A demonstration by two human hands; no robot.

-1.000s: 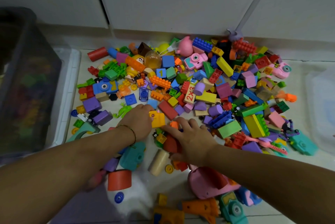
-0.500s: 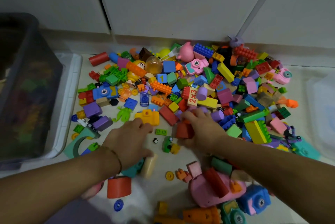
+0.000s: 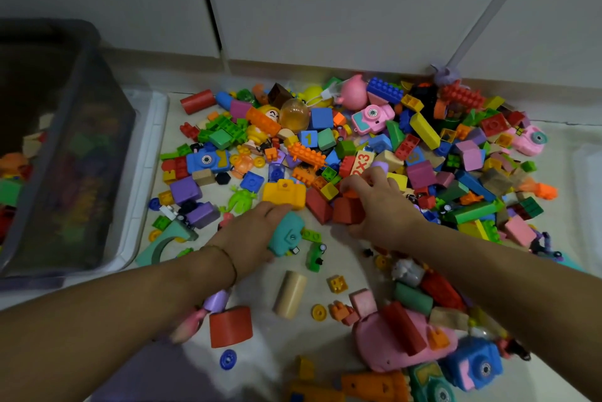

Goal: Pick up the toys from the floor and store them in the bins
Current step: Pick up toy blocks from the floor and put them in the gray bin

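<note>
A heap of toys (image 3: pixel 374 147) covers the floor (image 3: pixel 345 258) across the middle and right of the frame, up against the white cabinet doors (image 3: pixel 325 1) at the top. It is made up of bricks, foam blocks and little plastic cameras.

At the left edge stands a dark bin (image 3: pixel 81 154) with see-through walls, resting on a white tray (image 3: pixel 153 147). Through its open top at the far left I can see an orange piece, a green block and something red. Further in, the wall shows only a blur of mixed colours. At the far right edge lies something pale and translucent (image 3: pixel 586 193), too blurred to tell what it is.

The left hand (image 3: pixel 250 235), just left of centre, grips a teal toy camera (image 3: pixel 288 234) on the floor. Its fingers curl over the top and the thumb is tucked beneath. A yellow toy camera (image 3: pixel 284 193) lies just beyond the fingertips.

The right hand (image 3: pixel 384 206), at centre, is clamped on a red block (image 3: pixel 347 211) at the near edge of the heap, fingers hooked over it and thumb below.

Towards the lower right, a pink plastic toy (image 3: pixel 384 352) carries a long red block (image 3: pixel 404 326) and a small orange piece on its upper side. A cream cylinder (image 3: pixel 290 294) lies alone on bare floor at lower centre.
</note>
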